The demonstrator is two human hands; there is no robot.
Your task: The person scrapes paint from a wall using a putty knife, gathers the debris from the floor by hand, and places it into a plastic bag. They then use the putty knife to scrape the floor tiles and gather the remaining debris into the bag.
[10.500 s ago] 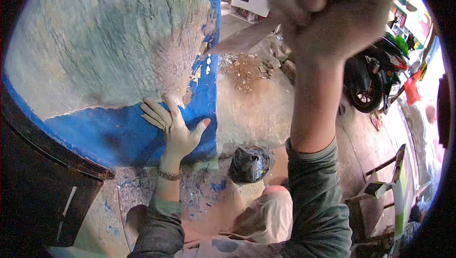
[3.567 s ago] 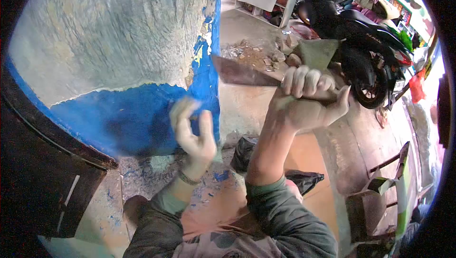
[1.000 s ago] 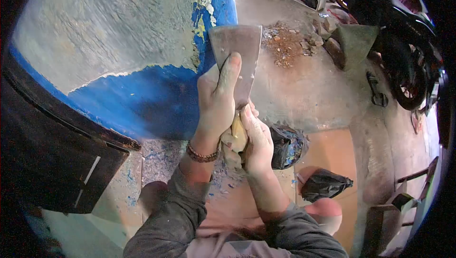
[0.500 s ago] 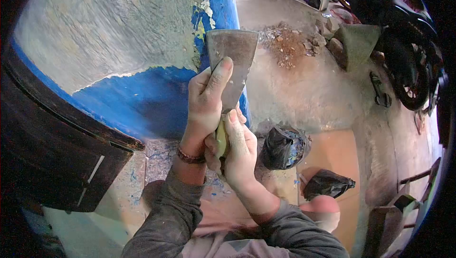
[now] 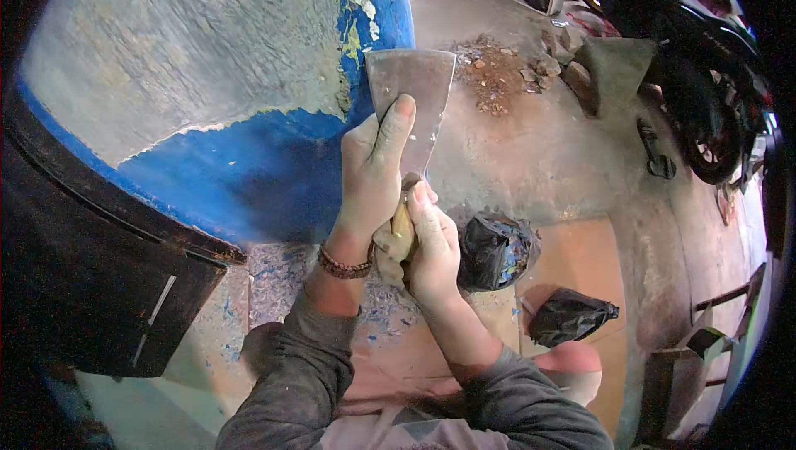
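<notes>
Both my hands are on a paint scraper [image 5: 424, 106] with a wide, flared metal blade pointing away from me. My left hand [image 5: 369, 181], with a braided bracelet at the wrist, is closed round the lower blade, its thumb flat on the metal. Below it, my right hand [image 5: 435, 247] wraps the yellowish handle [image 5: 402, 222], thumb pointing up toward the blade. Small pale flecks stick to the blade. Behind the scraper stands a wall, its lower part blue paint [image 5: 240, 176] and its upper part a bare grey patch [image 5: 199, 44] with a ragged edge.
A black cabinet [image 5: 99, 259] stands at the left. Blue paint flakes [image 5: 282, 284] litter the floor. Two black plastic bags [image 5: 489, 251] lie at right, one holding flakes. Rubble [image 5: 493, 73], a sandal [image 5: 655, 150] and a motorcycle [image 5: 705, 77] are farther off. Wooden furniture [image 5: 680, 375] is lower right.
My hands and the scraper have shifted slightly right relative to the wall. The grip stays on blade and handle. The view has moved a little.
</notes>
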